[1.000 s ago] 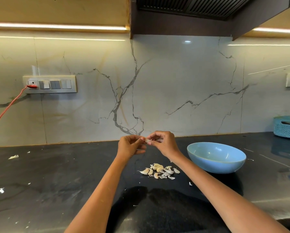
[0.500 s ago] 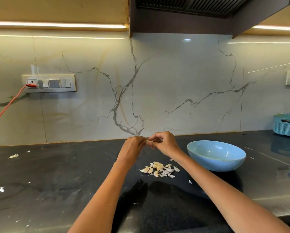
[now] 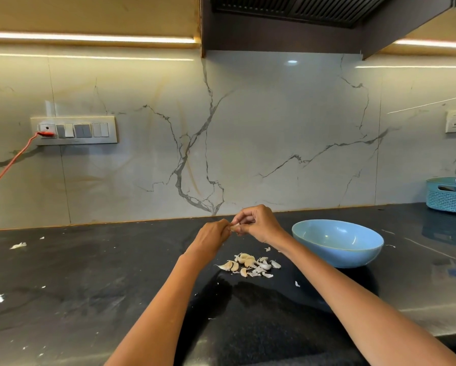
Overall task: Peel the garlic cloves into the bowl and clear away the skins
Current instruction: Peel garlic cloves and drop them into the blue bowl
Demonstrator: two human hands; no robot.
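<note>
Currently both the left hand (image 3: 211,233) and right hand (image 3: 258,222) pinch one garlic clove (image 3: 234,227) above the worktop (image 3: 89,273), left of the blue bowl (image 3: 337,256). Risk: clove slips, lands in the clove-and-skin pile (image 3: 250,266).

glossy black stone counter (image 3: 89,273), veined marble backsplash (image 3: 274,128)

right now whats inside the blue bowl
The part of the blue bowl that shows looks empty, only glare. Its near rim hides the closest inner wall, so a clove low there cannot be ruled out.
</note>
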